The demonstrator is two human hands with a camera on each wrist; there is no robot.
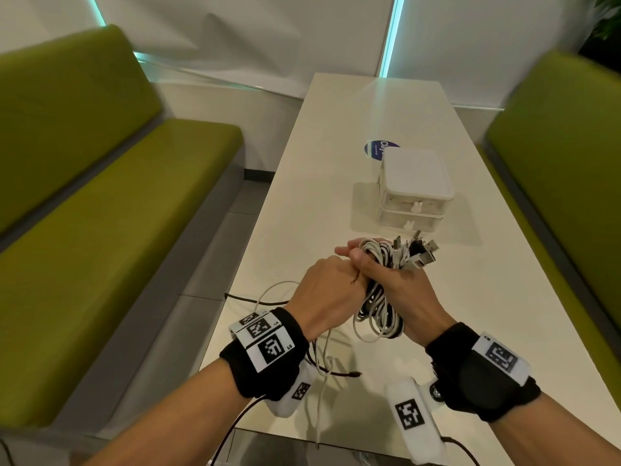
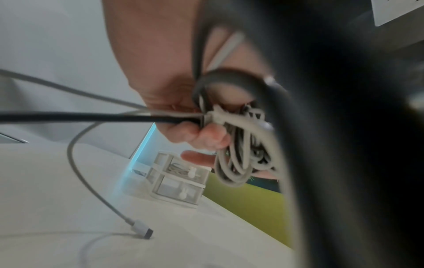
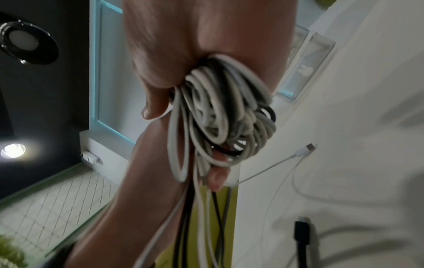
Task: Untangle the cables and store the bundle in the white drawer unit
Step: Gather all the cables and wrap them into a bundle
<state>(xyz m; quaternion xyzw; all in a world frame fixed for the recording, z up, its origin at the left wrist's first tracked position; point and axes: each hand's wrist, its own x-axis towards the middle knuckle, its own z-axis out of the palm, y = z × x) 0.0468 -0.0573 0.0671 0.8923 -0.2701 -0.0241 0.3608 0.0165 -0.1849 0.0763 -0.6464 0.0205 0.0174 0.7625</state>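
Note:
A coiled bundle of white and black cables [image 1: 379, 307] hangs above the near part of the white table [image 1: 319, 183]. My right hand [image 1: 396, 280] grips the coil [image 3: 224, 112], and its USB plugs [image 1: 420, 253] stick out toward the white drawer unit [image 1: 416, 183]. My left hand [image 1: 322, 290] presses against the right one and pinches loose black and grey strands [image 2: 174, 117] that trail down to the left. Both drawers of the unit [image 2: 179, 181] are closed, each with a bunny knob. A loose grey plug [image 2: 143, 232] lies on the table.
Green benches [image 1: 117, 213] run along both sides of the narrow table. A round blue sticker [image 1: 378, 149] lies behind the drawer unit. Loose white [image 3: 305, 150] and black [image 3: 302, 230] cable ends lie on the tabletop near its front edge.

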